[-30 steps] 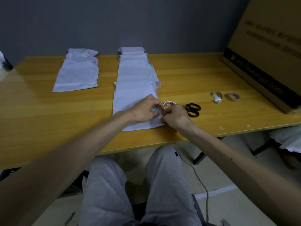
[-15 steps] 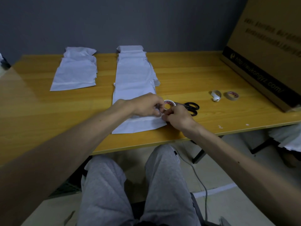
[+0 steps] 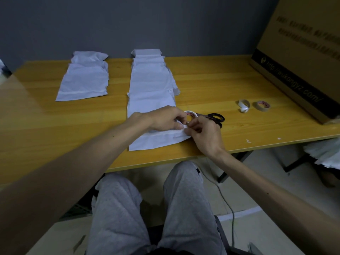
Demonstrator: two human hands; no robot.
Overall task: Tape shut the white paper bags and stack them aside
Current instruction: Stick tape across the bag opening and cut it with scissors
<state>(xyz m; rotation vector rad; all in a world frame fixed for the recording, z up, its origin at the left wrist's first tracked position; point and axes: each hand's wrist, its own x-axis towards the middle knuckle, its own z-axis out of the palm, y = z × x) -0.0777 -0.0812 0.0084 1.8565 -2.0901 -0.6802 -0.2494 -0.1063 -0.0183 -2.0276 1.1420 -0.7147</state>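
You've slid the near bag [image 3: 156, 142] closer; your left hand [image 3: 163, 119] pinches a white strip [image 3: 181, 124] (tape, probably), your right hand [image 3: 204, 135] the bag's right corner: sealing is underway.

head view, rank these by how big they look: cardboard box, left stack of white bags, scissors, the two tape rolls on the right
1. cardboard box, though cropped
2. left stack of white paper bags
3. scissors, blades partly hidden
4. brown tape roll and whitish tape roll: look alike, not ranked
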